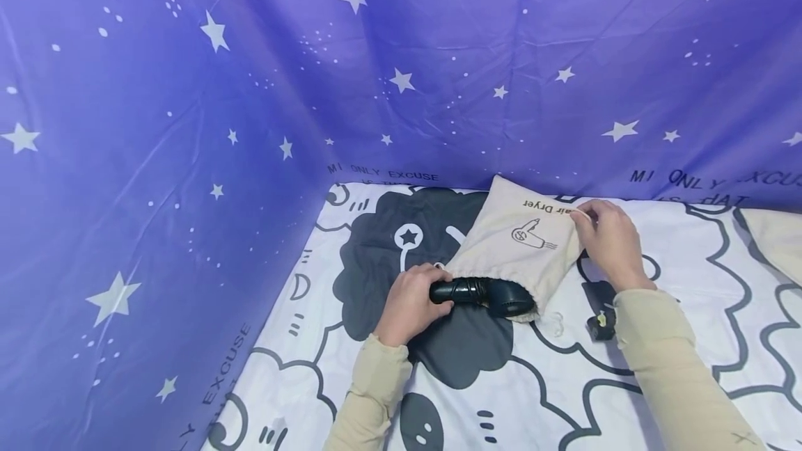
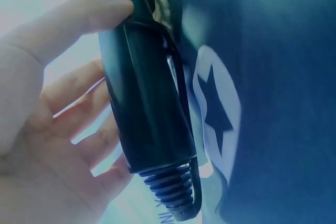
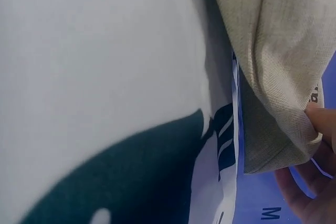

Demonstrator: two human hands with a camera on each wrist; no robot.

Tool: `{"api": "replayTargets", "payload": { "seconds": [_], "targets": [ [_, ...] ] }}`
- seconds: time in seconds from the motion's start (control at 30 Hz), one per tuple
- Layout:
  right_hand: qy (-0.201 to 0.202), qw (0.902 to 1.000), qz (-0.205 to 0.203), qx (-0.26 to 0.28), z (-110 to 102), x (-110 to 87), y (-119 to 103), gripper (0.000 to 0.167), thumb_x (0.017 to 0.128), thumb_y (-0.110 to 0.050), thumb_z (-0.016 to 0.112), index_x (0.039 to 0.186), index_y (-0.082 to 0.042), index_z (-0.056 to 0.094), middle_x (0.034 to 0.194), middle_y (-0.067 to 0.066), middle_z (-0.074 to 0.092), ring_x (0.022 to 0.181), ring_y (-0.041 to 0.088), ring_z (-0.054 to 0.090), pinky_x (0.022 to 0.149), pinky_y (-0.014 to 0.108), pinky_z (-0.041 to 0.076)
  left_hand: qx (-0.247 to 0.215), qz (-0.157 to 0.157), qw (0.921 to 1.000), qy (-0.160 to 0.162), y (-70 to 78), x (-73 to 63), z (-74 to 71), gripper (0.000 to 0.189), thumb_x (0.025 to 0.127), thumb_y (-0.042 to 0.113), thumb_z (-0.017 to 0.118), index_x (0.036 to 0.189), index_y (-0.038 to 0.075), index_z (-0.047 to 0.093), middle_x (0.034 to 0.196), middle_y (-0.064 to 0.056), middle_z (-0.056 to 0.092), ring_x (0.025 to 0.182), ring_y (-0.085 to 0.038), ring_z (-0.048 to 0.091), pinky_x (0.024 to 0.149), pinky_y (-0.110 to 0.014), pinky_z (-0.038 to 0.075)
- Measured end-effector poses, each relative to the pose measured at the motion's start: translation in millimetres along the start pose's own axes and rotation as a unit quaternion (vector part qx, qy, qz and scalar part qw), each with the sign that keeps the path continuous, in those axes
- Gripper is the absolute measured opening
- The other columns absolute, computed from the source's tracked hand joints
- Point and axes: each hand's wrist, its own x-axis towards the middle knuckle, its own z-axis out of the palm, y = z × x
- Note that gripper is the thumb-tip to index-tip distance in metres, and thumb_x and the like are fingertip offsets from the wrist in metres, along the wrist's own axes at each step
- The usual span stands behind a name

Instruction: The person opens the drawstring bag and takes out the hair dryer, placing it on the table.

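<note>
A black hair dryer (image 1: 510,299) lies partly inside the mouth of a cream drawstring bag (image 1: 501,228) printed with a dryer drawing and lettering. The dryer's handle (image 2: 144,103), with its cord looped around it, sticks out to the left. My left hand (image 1: 410,301) holds that handle, thumb across the front and fingers behind, as the left wrist view shows. At the bag's far right corner, my right hand (image 1: 610,239) pinches the fabric between thumb and fingers. Part of the dryer's head is hidden in the bag.
Under everything spreads a white cloth (image 1: 489,395) with black cartoon drawings. A small dark object (image 1: 601,322) lies beside the right sleeve. Another cream cloth piece (image 1: 777,239) is at the right edge. Purple star-patterned curtains (image 1: 438,89) hang behind and at the left.
</note>
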Motion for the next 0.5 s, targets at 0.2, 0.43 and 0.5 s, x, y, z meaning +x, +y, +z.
{"api": "replayTargets", "payload": {
  "seconds": [0.2,0.43,0.5],
  "targets": [
    [0.003,1.0000,0.002,0.000,1.4,2.8,2.0,0.025,0.099,-0.016,0.057,0.105,0.008,0.062,0.102,0.029,0.060,0.096,0.047,0.055,0.084,0.061,0.039,-0.016,-0.021,0.9995,-0.016,-2.5,-2.7,-2.4,0.034,0.072,0.019,0.085,0.104,0.016,0.074,0.106,0.003,0.071,0.099,-0.019,0.066,0.091,-0.037,0.050],
    [-0.041,0.9989,0.003,0.023,1.3,2.5,3.3,0.029,0.100,-0.020,0.055,0.108,0.007,0.060,0.108,0.028,0.056,0.101,0.043,0.052,0.088,0.057,0.038,-0.026,-0.023,0.9987,-0.038,0.9,-5.6,-5.4,0.040,0.073,0.020,0.087,0.110,0.015,0.072,0.109,0.001,0.070,0.102,-0.020,0.064,0.092,-0.037,0.050],
    [-0.061,0.9977,0.018,0.022,-1.7,0.7,4.4,0.036,0.101,-0.026,0.053,0.110,0.009,0.057,0.111,0.028,0.053,0.101,0.042,0.052,0.086,0.055,0.039,-0.027,-0.017,0.9988,-0.037,3.1,-5.9,-6.0,0.043,0.074,0.022,0.087,0.112,0.015,0.071,0.109,0.000,0.069,0.102,-0.020,0.063,0.093,-0.036,0.050]
  ]
}}
